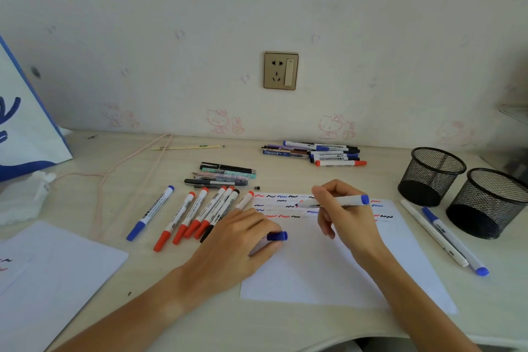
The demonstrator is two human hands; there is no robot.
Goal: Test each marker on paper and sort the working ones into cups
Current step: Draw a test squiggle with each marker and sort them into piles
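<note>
Left hand [245, 233] pinches a blue cap [277, 236] low on the test sheet [320, 266], near the desk's [200, 320] front edge. Right hand [340, 208] grips the uncapped blue marker [337, 201], tip at the squiggle rows along the sheet's far edge. Both mesh cups [431, 177] stand empty at the right edge. Risk, I'd say: a faint stroke lost among earlier marks, so a dry one gets misjudged.

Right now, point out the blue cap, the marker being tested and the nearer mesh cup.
blue cap [277, 236]: head view, middle of the cap.
marker being tested [347, 200]: head view, white barrel.
nearer mesh cup [485, 208]: head view, outer mesh wall.
</note>
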